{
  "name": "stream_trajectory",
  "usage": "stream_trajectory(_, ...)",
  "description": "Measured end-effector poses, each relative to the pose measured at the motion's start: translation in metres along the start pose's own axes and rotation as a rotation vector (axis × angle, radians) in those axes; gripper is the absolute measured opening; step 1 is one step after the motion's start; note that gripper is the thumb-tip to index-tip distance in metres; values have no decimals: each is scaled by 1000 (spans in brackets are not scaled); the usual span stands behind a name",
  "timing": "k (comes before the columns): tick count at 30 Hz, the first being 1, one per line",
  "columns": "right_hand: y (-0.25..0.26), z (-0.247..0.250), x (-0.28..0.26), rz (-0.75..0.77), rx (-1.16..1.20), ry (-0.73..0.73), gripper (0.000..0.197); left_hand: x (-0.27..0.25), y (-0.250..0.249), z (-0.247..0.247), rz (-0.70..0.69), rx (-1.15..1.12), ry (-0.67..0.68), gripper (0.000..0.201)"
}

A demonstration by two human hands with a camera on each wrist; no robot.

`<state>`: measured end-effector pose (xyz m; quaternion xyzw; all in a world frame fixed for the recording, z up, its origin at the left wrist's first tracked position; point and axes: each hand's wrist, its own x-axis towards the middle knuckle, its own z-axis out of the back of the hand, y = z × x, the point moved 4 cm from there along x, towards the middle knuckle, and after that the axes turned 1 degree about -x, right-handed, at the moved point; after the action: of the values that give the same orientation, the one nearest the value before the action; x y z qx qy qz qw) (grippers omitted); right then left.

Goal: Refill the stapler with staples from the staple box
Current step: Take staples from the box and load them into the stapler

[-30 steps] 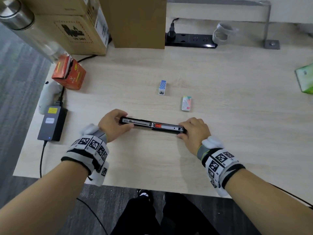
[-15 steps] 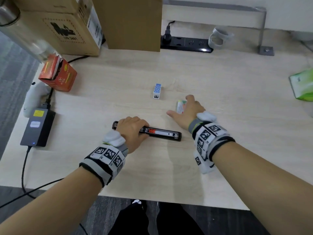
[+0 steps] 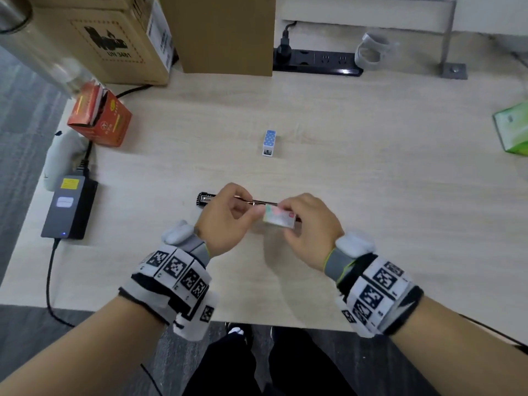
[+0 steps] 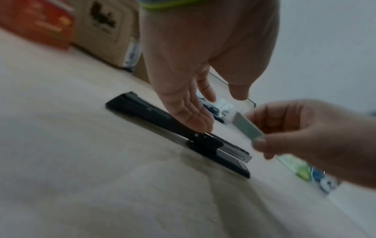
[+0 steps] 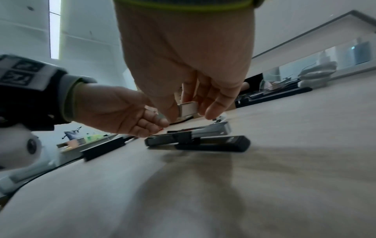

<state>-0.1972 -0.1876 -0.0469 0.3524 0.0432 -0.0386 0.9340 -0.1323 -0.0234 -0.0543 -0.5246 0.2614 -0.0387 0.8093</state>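
The black stapler [image 3: 204, 199] lies opened flat on the wooden table [image 3: 371, 195], its metal staple channel [image 4: 234, 149] exposed; my hands hide its middle in the head view. My right hand [image 3: 288, 221] pinches the small pale staple box [image 3: 278, 218] between thumb and fingers just above the stapler's right half. The wrist views also show the staple box [image 4: 246, 126] [image 5: 188, 109] and the stapler [image 5: 213, 141] below it. My left hand [image 3: 248, 212] hovers over the stapler with relaxed fingers [image 4: 193, 119], close to the box's left end and holding nothing.
A small blue dotted box [image 3: 269, 142] stands farther back at centre. An orange carton [image 3: 100, 121] and a power adapter [image 3: 68, 207] with its cable sit at the left. Cardboard boxes [image 3: 114, 38] and a power strip [image 3: 317, 62] line the back; a green pack [image 3: 514, 130] lies far right.
My right hand reached to the staple box on the table, took it and brought it above the stapler. My left hand let go of the stapler and rose toward the box.
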Motion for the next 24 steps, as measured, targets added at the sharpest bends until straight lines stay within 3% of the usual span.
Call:
stream_trajectory(4,12,-26,-17,17,24,12,33,-22,13,-10,144,-135,66,23)
stream_trajectory(10,8,-40,-23,-84,55,40,43,-32,39,-5,217,-216,-25,20)
stream_trajectory(15,1,-44,-24,-128,60,45,36,-35,53,0,265,-178,-42,18)
stream_trajectory(18,-3,-49,-26,-126,57,45,35,-34,55,7,128,185,-65,20)
stream_trajectory(20,-5,-52,-25,-119,28,50,33,-36,49,8,-94,481,-95,40)
stream_trajectory(22,-6,-55,-25,-99,-6,56,34,-39,43,-1,-309,664,-39,57)
stream_trajectory(24,-8,-56,-24,-93,-23,64,38,-38,43,-14,-400,729,44,60)
